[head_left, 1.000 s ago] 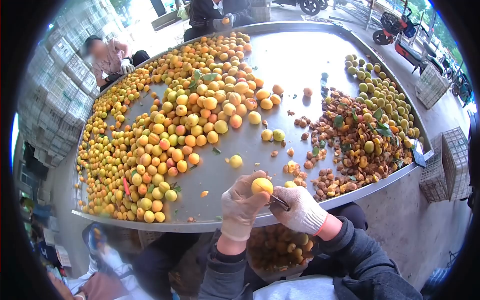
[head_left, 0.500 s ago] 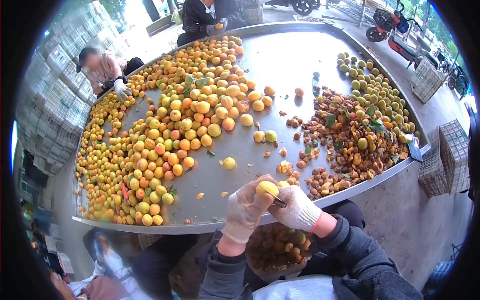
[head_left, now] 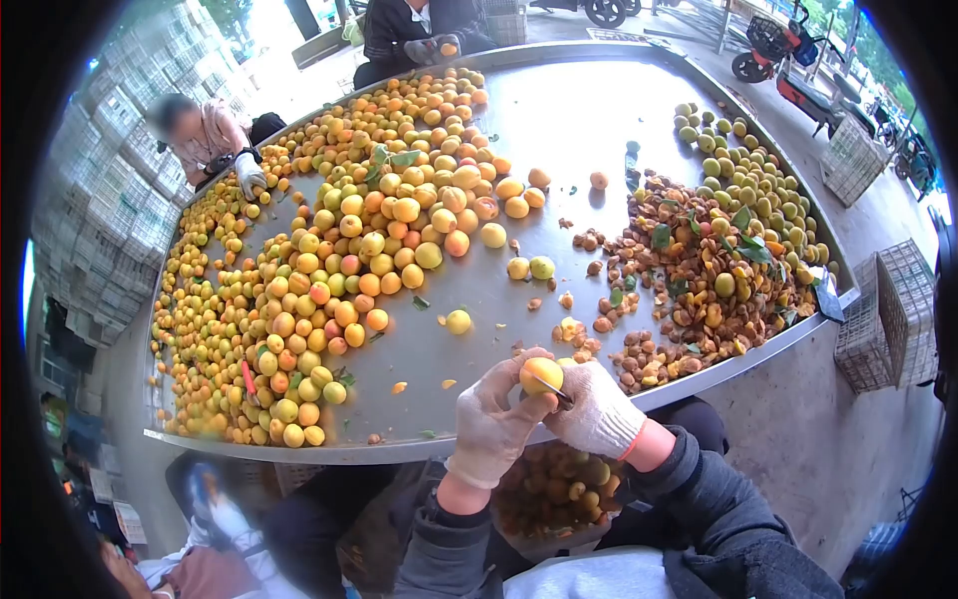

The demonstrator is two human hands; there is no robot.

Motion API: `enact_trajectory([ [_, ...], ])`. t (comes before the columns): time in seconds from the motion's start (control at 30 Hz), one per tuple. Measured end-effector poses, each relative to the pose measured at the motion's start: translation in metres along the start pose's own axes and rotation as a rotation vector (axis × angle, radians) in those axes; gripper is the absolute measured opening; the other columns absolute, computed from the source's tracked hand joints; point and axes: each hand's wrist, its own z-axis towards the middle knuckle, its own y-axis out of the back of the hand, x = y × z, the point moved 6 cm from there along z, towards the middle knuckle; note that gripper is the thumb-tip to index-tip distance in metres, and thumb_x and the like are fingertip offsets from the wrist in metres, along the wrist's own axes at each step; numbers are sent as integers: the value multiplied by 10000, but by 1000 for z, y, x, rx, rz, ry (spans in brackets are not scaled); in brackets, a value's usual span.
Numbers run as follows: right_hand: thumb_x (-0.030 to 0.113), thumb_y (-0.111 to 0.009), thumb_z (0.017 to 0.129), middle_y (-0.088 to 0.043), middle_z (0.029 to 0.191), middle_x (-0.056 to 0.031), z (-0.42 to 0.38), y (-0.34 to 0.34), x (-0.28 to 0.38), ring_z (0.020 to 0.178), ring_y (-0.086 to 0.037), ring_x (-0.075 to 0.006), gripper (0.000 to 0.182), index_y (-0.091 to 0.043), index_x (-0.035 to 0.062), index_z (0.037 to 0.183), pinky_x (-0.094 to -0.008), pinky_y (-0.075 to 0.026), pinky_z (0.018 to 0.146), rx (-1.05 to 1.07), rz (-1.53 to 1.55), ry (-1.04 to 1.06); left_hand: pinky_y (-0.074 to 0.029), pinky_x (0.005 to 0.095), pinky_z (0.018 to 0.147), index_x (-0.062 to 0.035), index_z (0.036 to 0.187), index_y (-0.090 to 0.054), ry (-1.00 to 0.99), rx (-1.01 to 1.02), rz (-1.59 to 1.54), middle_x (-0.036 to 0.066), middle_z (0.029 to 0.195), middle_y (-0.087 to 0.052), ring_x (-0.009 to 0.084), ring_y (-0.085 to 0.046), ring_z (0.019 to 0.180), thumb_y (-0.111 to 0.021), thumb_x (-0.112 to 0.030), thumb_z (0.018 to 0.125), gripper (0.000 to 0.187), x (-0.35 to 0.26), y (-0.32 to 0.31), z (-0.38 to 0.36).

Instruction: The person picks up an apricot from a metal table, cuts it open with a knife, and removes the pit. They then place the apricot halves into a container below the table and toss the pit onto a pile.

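Note:
My left hand, in a whitish glove, grips a yellow apricot between thumb and fingers above the table's front edge. Against the fruit's right side, my right hand, gloved too, holds a small knife whose thin blade touches the fruit. The knife's handle is mostly hidden in the glove. Beyond my hands lie loose apricot scraps and a pile of brown pits and torn fruit. Below my hands, a container of fruit sits near my lap.
A large heap of apricots covers the left of the metal table. Greener fruit lies at the right edge. Two people work across the table, and another sits at lower left. Plastic crates stand at right; a red scooter is behind.
The apricot and knife have turned slightly in my hands, and the fruit sits a little further right. The people across the table have shifted their hands and one has moved their head.

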Motion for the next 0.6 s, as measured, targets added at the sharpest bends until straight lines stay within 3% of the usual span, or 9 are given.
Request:
enact_trajectory([
  [0.07,18,-646,737,-657,733,-151,-1,1,2,671,-644,-316,197,-667,50,930,-358,-494,626,6,-35,8,-478,303,913,-9,1145,-622,-25,-11,88,89,1106,-655,183,-624,1000,-803,-178,765,454,-3,3,0],
  [0.13,10,-643,735,-659,737,-152,0,0,1,673,-646,-313,205,-667,49,934,-357,-495,629,8,-65,11,-521,317,834,-18,1119,-629,-599,-85,825,103,1071,-660,231,-650,905,-816,-143,738,443,-39,-3,-6],
  [0.23,1,-636,735,-659,748,-161,0,-4,-8,677,-646,-313,218,-666,47,946,-356,-498,638,59,-26,1,-524,332,835,-26,1107,-629,-775,-110,1068,122,1049,-661,274,-655,890,-821,-142,719,448,-48,-14,-8],
  [0.27,-2,-634,738,-660,750,-161,1,-4,-8,678,-647,-312,221,-667,48,951,-355,-499,637,58,-30,7,-524,332,835,-26,1107,-629,-778,-111,1066,122,1049,-661,274,-655,890,-821,-142,719,448,-50,-16,-9],
  [0.33,-5,-632,741,-661,752,-162,3,-4,-5,679,-648,-312,223,-668,49,955,-353,-500,636,57,-32,21,-493,347,927,-1,1150,-620,-515,-87,725,122,1115,-648,255,-636,1010,-819,-145,731,485,-43,-9,-3],
  [0.37,-5,-631,742,-660,749,-162,3,-2,-3,675,-647,-312,222,-668,49,954,-353,-499,632,23,21,0,-493,347,927,-1,1150,-620,-516,-88,728,122,1115,-648,255,-636,1010,-819,-145,731,485,-41,-11,-5],
  [0.43,-5,-630,743,-660,746,-163,2,0,0,671,-646,-312,221,-668,50,953,-354,-499,629,-13,78,-24,-494,306,910,8,1180,-608,-135,-70,-88,83,1129,-649,174,-619,1009,-820,-158,755,503,-15,-3,1],
  [0.53,7,-638,750,-660,745,-165,0,-1,1,669,-649,-309,210,-669,52,952,-355,-502,631,0,6,-29,-482,277,911,15,1217,-591,24,-47,-166,66,1141,-640,136,-587,1023,-814,-178,774,532,-4,-5,1],
  [0.6,33,-649,762,-662,749,-165,0,-3,-1,679,-658,-306,192,-670,53,952,-356,-507,641,-2,-62,-43,-480,278,918,8,1226,-588,-59,-79,-27,79,1137,-643,154,-593,1026,-815,-169,771,538,-8,-4,-1],
])
